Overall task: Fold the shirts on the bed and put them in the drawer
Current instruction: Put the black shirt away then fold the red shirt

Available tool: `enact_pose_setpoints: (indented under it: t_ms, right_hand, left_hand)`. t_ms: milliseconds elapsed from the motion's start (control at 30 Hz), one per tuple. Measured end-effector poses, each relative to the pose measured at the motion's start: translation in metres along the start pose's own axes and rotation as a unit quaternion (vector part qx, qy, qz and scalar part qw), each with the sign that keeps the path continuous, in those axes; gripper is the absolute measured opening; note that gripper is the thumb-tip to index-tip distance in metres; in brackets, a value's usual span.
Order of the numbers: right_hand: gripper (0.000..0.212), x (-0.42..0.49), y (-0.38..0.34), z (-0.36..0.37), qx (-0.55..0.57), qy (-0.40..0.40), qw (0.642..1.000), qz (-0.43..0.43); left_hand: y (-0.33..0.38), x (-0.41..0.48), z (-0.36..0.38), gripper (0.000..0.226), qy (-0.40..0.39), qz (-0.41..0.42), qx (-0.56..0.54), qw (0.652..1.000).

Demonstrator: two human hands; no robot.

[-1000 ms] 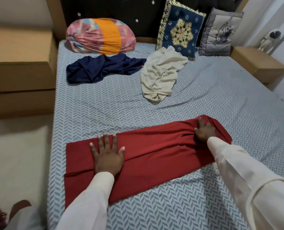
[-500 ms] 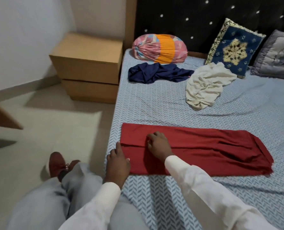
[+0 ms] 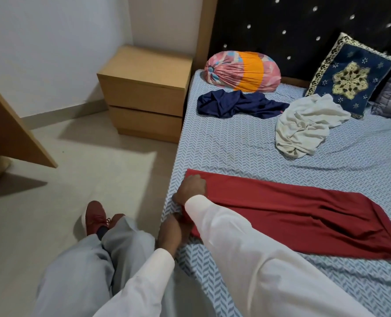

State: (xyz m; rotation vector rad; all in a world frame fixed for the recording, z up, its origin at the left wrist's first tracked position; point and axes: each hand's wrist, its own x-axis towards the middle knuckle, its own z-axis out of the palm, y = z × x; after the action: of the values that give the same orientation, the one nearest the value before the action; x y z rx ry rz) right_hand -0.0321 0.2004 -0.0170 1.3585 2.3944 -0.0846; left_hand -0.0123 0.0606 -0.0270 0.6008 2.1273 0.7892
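At the left edge of the bed (image 3: pixel 235 147), the red shirt (image 3: pixel 292 216) lies folded into a long band across the blue patterned sheet. Both hands are at its left end. The right hand (image 3: pixel 193 186) has its fingers curled on the far corner of the shirt, and the left hand (image 3: pixel 171 232) grips the near corner at the bed's edge, partly hidden under the right sleeve. Further up the bed, well apart from the red one, a navy shirt (image 3: pixel 240 104) and a cream shirt (image 3: pixel 304 131) lie crumpled, just beside each other. Behind them are a pink and orange bolster (image 3: pixel 242 70) and a blue cushion (image 3: pixel 350 76). A wooden bedside cabinet (image 3: pixel 144 92) with two closed drawers stands beside the bed.
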Motion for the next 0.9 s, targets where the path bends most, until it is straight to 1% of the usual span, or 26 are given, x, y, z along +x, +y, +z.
enact_pose_setpoints:
  t_ms: [67, 100, 133, 167, 200, 233, 267, 300, 333, 367, 433, 500, 567, 633, 700, 733, 767, 800, 833, 867, 900]
  right_hand:
    - [0.07, -0.004, -0.001, -0.004, 0.002, 0.002, 1.0, -0.004]
    - [0.065, -0.006, 0.003, -0.009, 0.021, 0.012, 1.0, -0.007]
    - [0.057, -0.004, 0.009, -0.013, 0.054, 0.027, 0.998, -0.013]
    - [0.05, -0.001, 0.021, -0.018, 0.109, 0.025, 0.994, -0.008]
    - [0.048, 0.004, 0.035, -0.021, 0.196, 0.02, 0.98, 0.01]
    - [0.051, 0.009, 0.052, -0.023, 0.284, -0.006, 0.958, 0.043]
    - [0.054, 0.013, 0.07, -0.024, 0.386, -0.038, 0.919, 0.075]
    - [0.047, 0.014, 0.088, -0.024, 0.488, -0.075, 0.863, 0.103]
    - [0.03, 0.012, 0.106, -0.022, 0.559, -0.107, 0.813, 0.12]
    - [0.017, 0.012, 0.123, -0.018, 0.593, -0.124, 0.784, 0.133]
    - [0.013, 0.005, 0.151, -0.011, 0.61, -0.132, 0.767, 0.148]
    - [0.017, -0.001, 0.166, -0.004, 0.608, -0.131, 0.77, 0.146]
    - [0.028, -0.003, 0.172, 0.006, 0.611, -0.115, 0.77, 0.143]
    - [0.033, 0.0, 0.172, 0.016, 0.594, -0.068, 0.79, 0.137]
    - [0.035, 0.003, 0.169, 0.022, 0.547, -0.022, 0.826, 0.132]
    - [0.033, 0.003, 0.167, 0.022, 0.503, -0.003, 0.854, 0.131]
    - [0.027, 0.002, 0.164, 0.021, 0.454, 0.017, 0.881, 0.13]
    - [0.027, 0.0, 0.162, 0.021, 0.4, 0.042, 0.907, 0.128]
    - [0.041, -0.004, 0.159, 0.021, 0.339, 0.081, 0.93, 0.118]
    - [0.05, -0.007, 0.156, 0.022, 0.276, 0.123, 0.949, 0.095]
    - [0.047, -0.01, 0.153, 0.023, 0.21, 0.161, 0.962, 0.061]
  left_hand:
    - [0.002, -0.003, 0.003, 0.039, 0.001, 0.031, -0.028, 0.999]
    - [0.004, -0.006, 0.005, 0.035, 0.006, 0.051, -0.044, 0.998]
    - [0.008, -0.011, 0.007, 0.032, 0.01, 0.071, -0.064, 0.995]
    - [0.011, -0.016, 0.01, 0.029, 0.008, 0.091, -0.081, 0.993]
    - [0.015, -0.02, 0.013, 0.027, 0.004, 0.11, -0.082, 0.991]
    - [0.02, -0.023, 0.016, 0.027, 0.003, 0.13, -0.071, 0.989]
    - [0.024, -0.026, 0.02, 0.03, 0.006, 0.151, -0.052, 0.987]
    - [0.029, -0.029, 0.023, 0.034, 0.01, 0.176, -0.028, 0.984]
    - [0.033, -0.031, 0.028, 0.037, 0.008, 0.197, 0.0, 0.98]
    - [0.038, -0.033, 0.033, 0.04, 0.0, 0.218, 0.027, 0.976]
    - [0.045, -0.036, 0.045, 0.044, -0.024, 0.247, 0.084, 0.965]
    - [0.05, -0.037, 0.057, 0.044, -0.042, 0.264, 0.145, 0.953]
    - [0.051, -0.036, 0.065, 0.043, -0.049, 0.278, 0.191, 0.94]
    - [0.047, -0.032, 0.07, 0.042, -0.048, 0.292, 0.219, 0.93]
    - [0.042, -0.027, 0.07, 0.036, -0.062, 0.303, 0.246, 0.919]
    - [0.04, -0.024, 0.071, 0.032, -0.071, 0.308, 0.261, 0.912]
    - [0.04, -0.022, 0.07, 0.03, -0.083, 0.31, 0.281, 0.904]
    - [0.038, -0.02, 0.07, 0.036, -0.092, 0.318, 0.298, 0.895]
    - [0.037, -0.02, 0.071, 0.048, -0.1, 0.325, 0.315, 0.886]
    - [0.037, -0.022, 0.071, 0.06, -0.101, 0.339, 0.322, 0.878]
    - [0.037, -0.024, 0.07, 0.065, -0.104, 0.351, 0.327, 0.871]
